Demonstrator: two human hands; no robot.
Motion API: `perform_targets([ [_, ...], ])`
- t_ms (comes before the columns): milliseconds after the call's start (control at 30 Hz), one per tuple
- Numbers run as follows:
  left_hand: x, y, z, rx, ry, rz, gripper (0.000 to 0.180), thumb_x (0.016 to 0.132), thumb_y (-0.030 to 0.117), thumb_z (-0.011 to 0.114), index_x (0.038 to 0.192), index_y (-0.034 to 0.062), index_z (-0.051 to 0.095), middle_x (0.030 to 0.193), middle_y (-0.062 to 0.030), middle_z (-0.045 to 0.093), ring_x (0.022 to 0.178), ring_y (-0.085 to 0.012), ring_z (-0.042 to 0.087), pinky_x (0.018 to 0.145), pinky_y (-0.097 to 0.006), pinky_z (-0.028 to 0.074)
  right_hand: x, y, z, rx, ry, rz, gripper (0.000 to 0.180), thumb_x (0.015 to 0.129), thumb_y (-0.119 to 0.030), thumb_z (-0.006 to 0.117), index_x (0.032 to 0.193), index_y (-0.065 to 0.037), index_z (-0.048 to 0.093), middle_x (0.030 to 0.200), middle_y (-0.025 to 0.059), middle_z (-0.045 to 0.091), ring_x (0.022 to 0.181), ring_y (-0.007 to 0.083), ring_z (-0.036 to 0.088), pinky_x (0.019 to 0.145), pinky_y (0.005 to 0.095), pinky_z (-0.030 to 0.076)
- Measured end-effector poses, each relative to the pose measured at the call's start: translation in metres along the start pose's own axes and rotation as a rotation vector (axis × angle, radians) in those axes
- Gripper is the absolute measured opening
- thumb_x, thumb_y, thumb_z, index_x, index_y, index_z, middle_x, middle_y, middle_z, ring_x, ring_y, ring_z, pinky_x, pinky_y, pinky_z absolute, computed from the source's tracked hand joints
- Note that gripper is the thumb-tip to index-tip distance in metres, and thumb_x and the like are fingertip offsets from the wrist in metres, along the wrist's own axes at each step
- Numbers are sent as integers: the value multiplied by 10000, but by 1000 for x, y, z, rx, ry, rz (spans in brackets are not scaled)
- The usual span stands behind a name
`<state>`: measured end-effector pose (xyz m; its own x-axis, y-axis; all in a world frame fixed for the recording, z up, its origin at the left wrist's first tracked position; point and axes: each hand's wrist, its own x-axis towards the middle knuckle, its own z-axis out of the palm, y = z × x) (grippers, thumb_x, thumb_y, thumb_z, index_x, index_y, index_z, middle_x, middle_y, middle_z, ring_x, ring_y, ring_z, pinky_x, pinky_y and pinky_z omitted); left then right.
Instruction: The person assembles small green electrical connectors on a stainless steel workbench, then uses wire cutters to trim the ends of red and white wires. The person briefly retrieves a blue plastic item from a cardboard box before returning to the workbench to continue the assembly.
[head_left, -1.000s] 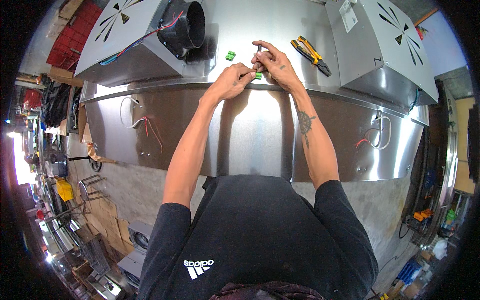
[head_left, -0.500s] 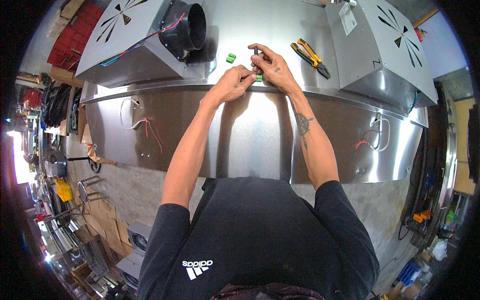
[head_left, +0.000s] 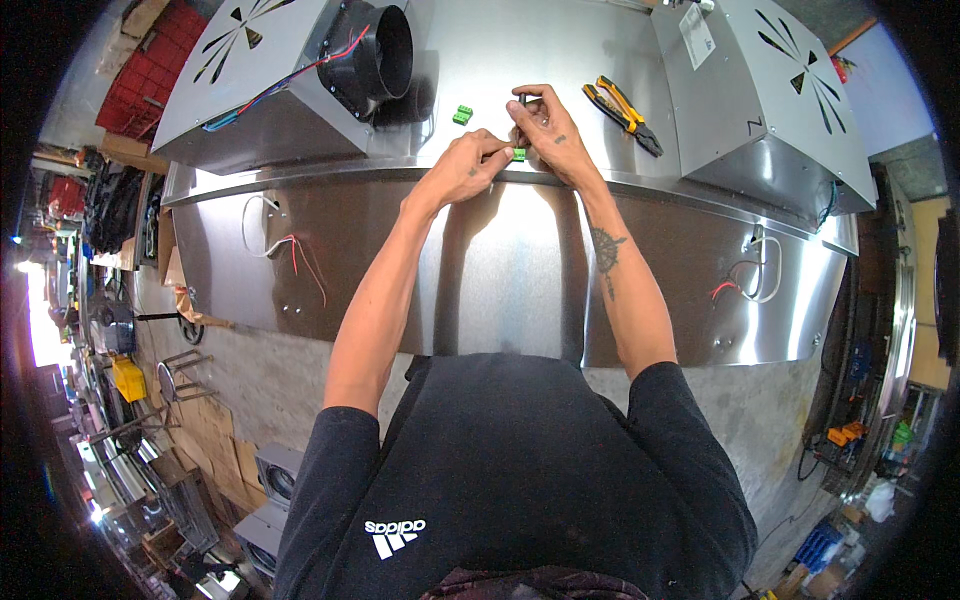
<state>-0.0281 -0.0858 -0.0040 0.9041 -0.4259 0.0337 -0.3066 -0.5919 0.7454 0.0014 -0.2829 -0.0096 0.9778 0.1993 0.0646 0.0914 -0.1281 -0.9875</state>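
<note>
On the shiny metal sheet, my left hand (head_left: 467, 164) pinches a small green terminal block (head_left: 518, 155) between thumb and fingers. My right hand (head_left: 551, 138) is closed round a slim black-handled screwdriver (head_left: 522, 100), held upright just over that block. Its tip is hidden by my fingers, so contact with a screw cannot be made out. Beyond my left hand lie loose green terminal blocks (head_left: 462, 115). To the right of my right hand rest pliers (head_left: 625, 115) with yellow and black handles.
A grey metal box with a black round duct (head_left: 385, 55) and wires stands at the left. Another grey box (head_left: 710, 90) is at the right. The sheet's raised front edge (head_left: 390, 172) runs beneath my wrists. Loose wires (head_left: 292, 250) hang from the lower panel on both sides.
My right hand has shifted slightly right with the screwdriver, and its fingers have turned on the handle. My left hand stays almost where it was.
</note>
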Motion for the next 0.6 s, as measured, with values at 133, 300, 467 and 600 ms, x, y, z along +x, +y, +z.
perform_targets([
  [133, 2, 2, -1, 12, -25, -10, 388, 1087, 313, 592, 1186, -16, 773, 1044, -216, 707, 955, -324, 657, 908, -460, 524, 0, 0, -2, -99, -6, -35, 458, 1083, -289, 668, 1462, -60, 551, 1021, 97, 730, 877, 153, 688, 759, 328, 589],
  [300, 0, 7, -2, -1, -16, -13, 396, 1087, 307, 590, 1177, -34, 769, 1079, -216, 705, 976, -322, 665, 921, -463, 525, -5, 0, -1, 178, 5, -70, 444, 1071, -276, 690, 1444, -57, 587, 1028, 38, 686, 913, 132, 682, 837, 294, 589],
  [467, -1, 4, -1, -23, -1, 3, 391, 1087, 303, 588, 1200, -22, 773, 1107, -220, 702, 990, -329, 675, 937, -462, 526, -2, -4, 0, -95, 40, -16, 401, 1092, -214, 631, 1438, -16, 586, 1050, 97, 721, 1012, 184, 717, 842, 335, 601],
  [600, 1, 7, -1, -22, -23, -8, 400, 1088, 303, 584, 1226, -23, 770, 1106, -224, 702, 989, -330, 676, 945, -458, 527, -4, 0, -2, 82, 11, -65, 408, 1083, -235, 652, 1423, -15, 602, 1035, 73, 688, 952, 160, 687, 824, 319, 589],
])
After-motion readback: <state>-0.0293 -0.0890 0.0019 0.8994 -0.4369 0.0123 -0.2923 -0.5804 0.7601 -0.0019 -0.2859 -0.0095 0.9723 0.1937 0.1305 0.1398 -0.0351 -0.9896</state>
